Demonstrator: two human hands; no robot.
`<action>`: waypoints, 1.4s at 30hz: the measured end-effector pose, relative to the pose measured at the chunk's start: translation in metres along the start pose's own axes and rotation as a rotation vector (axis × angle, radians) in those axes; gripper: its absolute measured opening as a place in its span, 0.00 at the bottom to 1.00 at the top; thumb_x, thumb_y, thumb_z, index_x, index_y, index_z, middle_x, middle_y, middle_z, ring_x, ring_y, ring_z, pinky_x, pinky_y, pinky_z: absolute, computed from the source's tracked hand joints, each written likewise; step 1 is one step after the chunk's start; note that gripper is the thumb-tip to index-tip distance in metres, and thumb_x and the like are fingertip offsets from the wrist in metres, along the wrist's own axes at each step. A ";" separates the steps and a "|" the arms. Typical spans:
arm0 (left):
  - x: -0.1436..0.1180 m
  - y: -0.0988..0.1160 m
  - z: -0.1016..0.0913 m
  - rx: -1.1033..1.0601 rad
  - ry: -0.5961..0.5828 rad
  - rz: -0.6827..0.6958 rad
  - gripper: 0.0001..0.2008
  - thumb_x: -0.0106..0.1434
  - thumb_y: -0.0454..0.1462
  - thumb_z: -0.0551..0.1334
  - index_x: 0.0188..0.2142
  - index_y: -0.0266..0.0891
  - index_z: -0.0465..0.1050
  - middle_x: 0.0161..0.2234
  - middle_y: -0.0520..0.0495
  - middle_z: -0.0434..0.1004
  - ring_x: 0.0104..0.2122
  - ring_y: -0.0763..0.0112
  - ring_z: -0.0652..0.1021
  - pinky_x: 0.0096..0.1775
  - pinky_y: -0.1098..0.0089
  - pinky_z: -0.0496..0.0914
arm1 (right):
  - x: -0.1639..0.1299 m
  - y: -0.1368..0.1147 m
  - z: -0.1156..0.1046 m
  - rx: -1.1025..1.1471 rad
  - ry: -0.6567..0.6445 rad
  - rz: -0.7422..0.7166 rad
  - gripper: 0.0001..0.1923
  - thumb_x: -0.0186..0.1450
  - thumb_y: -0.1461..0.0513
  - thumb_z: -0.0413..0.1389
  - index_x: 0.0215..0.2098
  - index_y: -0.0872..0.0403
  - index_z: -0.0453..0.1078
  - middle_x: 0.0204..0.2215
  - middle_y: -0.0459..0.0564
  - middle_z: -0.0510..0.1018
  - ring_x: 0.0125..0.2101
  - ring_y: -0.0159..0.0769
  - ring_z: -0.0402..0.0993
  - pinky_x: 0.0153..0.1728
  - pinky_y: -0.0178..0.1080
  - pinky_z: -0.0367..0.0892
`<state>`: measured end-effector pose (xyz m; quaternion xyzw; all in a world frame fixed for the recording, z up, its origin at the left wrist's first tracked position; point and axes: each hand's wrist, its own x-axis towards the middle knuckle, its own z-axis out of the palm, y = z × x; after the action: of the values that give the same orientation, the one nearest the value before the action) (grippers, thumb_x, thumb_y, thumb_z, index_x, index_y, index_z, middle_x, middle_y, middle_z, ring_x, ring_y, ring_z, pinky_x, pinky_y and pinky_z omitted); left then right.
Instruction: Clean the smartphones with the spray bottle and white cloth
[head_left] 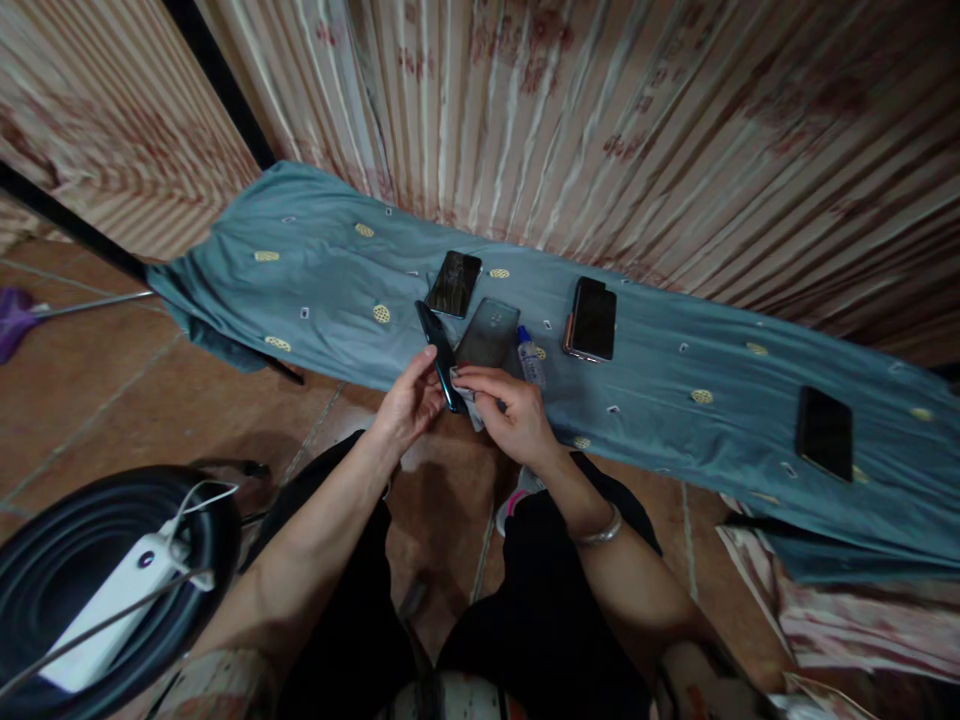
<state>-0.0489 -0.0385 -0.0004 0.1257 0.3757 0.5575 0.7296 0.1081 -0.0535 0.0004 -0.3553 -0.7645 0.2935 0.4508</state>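
We pinch a slim dark blue-edged smartphone edge-up in our left hand, while our right hand presses a small grey cloth against it, above the blue-grey patterned cloth.

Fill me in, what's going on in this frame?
A seated person holds a dark phone on edge in the left hand, while the right hand presses a small cloth against it. They work at the edge of a blue cloth spread over a low surface. On it lie four more phones: one at the back, one just past the hands, one to the right and one far right. A small bottle lies beside the right hand.
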 end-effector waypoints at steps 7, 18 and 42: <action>0.000 -0.001 0.002 0.010 0.027 0.011 0.08 0.58 0.38 0.68 0.30 0.35 0.73 0.25 0.49 0.79 0.32 0.67 0.82 0.38 0.70 0.76 | 0.001 -0.009 -0.004 0.008 -0.021 -0.008 0.20 0.65 0.69 0.49 0.45 0.48 0.79 0.48 0.48 0.82 0.52 0.34 0.77 0.56 0.41 0.72; 0.002 -0.002 -0.001 0.008 0.072 0.013 0.12 0.59 0.42 0.68 0.35 0.35 0.73 0.24 0.50 0.78 0.30 0.68 0.82 0.33 0.73 0.75 | 0.000 -0.018 -0.007 0.004 -0.054 -0.024 0.20 0.64 0.69 0.49 0.41 0.46 0.80 0.48 0.46 0.82 0.51 0.35 0.77 0.56 0.42 0.71; -0.006 0.012 0.006 -0.026 0.081 -0.070 0.21 0.69 0.47 0.54 0.45 0.32 0.76 0.33 0.40 0.83 0.36 0.61 0.84 0.37 0.66 0.79 | -0.001 -0.013 -0.008 0.075 -0.044 0.003 0.16 0.63 0.69 0.49 0.31 0.50 0.78 0.43 0.48 0.83 0.46 0.33 0.80 0.50 0.38 0.73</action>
<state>-0.0541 -0.0386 0.0134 0.0802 0.4016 0.5411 0.7345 0.1118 -0.0608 0.0128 -0.3328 -0.7621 0.3303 0.4465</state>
